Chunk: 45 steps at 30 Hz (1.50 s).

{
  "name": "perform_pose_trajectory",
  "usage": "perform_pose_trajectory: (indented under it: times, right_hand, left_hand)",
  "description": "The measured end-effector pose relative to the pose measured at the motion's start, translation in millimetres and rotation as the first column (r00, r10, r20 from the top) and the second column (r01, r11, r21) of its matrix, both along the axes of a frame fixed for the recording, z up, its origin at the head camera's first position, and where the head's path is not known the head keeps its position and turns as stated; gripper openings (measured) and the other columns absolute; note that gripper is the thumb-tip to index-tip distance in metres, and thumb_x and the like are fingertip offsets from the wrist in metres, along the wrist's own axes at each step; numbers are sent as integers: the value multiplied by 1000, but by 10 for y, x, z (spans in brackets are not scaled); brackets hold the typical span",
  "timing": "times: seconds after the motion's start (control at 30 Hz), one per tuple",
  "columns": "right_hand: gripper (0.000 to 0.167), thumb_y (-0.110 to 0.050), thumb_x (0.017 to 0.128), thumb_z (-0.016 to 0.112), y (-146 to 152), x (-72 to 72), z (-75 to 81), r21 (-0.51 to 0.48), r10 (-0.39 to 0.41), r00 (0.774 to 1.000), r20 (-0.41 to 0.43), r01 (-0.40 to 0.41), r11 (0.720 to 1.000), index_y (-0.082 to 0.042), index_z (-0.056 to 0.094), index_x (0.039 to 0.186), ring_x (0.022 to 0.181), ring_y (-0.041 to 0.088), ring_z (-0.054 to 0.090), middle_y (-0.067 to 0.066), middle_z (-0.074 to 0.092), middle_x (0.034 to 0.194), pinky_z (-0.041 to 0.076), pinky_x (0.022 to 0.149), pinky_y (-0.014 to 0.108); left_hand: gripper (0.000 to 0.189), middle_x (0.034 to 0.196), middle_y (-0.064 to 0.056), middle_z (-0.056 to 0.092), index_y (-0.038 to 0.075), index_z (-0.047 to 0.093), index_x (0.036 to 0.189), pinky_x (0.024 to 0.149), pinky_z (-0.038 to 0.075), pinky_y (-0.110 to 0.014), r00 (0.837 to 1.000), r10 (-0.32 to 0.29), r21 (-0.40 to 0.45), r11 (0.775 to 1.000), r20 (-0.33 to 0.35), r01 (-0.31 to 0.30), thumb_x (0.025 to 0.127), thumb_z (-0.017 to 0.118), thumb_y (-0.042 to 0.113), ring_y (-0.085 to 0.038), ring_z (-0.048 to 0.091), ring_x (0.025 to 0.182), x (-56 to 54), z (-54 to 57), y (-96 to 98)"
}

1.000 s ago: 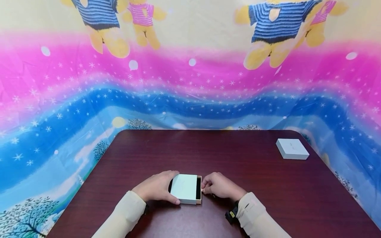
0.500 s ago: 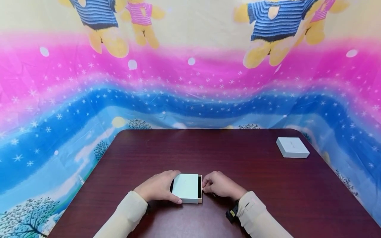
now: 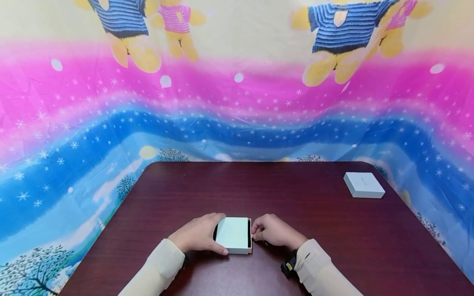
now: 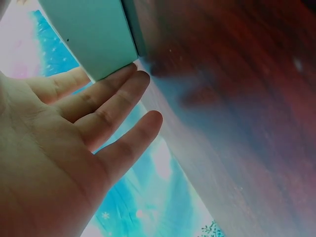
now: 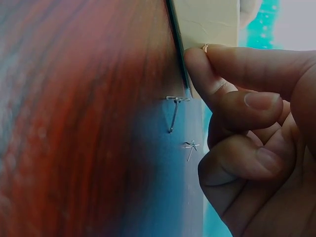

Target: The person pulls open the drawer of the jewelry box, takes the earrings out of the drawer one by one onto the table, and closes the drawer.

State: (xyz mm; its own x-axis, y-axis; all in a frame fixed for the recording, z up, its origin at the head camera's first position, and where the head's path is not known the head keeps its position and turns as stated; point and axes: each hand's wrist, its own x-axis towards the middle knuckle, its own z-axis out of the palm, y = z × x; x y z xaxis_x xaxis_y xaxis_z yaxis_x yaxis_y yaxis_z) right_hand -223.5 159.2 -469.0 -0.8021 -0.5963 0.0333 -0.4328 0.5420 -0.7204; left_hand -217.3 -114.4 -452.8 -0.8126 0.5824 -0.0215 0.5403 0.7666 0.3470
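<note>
A pale mint sliding box lies on the table. Its cream inner tray sticks out slightly on the right, with a thin dark strip showing. My left hand grips the sleeve across its left part, thumb on the near side and index finger at the far side. In the left wrist view, several fingers lie nearly straight by the box's corner. My right hand pinches a tiny pull tab at the tray's end between thumb and index finger. Two small stud earrings, one T-shaped and one star-shaped, lie beside that hand.
A white box stands at the far right of the dark red wooden table. A printed cloth hangs behind and around the table. A black device is strapped to my right wrist.
My left hand and the sleeve have slid a little to the right over the tray. The dark gap at the tray's right end has narrowed. My right hand stays put.
</note>
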Motion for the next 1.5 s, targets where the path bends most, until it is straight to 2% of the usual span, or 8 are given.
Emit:
perform_pose_trajectory:
  times: [0.17, 0.47, 0.83, 1.5]
  right_hand:
    - [11, -2, 82, 73, -5, 7, -3, 0, 2, 1000, -18, -2, 1000, -10, 67, 77, 52, 3, 53, -11, 60, 64, 47, 56, 25]
    - [10, -2, 82, 73, -20, 8, -23, -4, 6, 1000, -1, -6, 1000, -9, 68, 78, 50, 9, 55, -4, 64, 65, 47, 53, 25]
    - [11, -2, 82, 74, -18, 10, -20, -2, 4, 1000, -14, -4, 1000, -10, 68, 78, 52, 9, 56, -10, 61, 63, 47, 54, 25]
    - [15, -3, 83, 73, 3, -4, -11, 19, 2, 1000, -3, -2, 1000, -15, 68, 76, 50, 4, 53, -7, 61, 62, 47, 53, 25]
  left_hand:
    - [104, 125, -1, 58, 7, 48, 139, 90, 46, -37, 1000, -1, -1, 1000, 1, 1, 61, 78, 70, -12, 54, 108, 1, -3, 16]
    - [106, 130, -3, 56, 6, 47, 141, 92, 45, -38, 1000, 2, -8, 1000, 11, -2, 62, 78, 69, -13, 53, 112, 8, -11, 50]
    - [104, 127, -1, 57, 7, 47, 140, 91, 46, -37, 1000, -3, -12, 1000, 2, 3, 62, 79, 68, -12, 54, 109, 17, -7, 64]
    - [106, 128, 0, 56, 8, 46, 141, 91, 46, -37, 1000, -3, -21, 1000, 3, 3, 62, 77, 71, -12, 53, 109, -10, -4, 92]
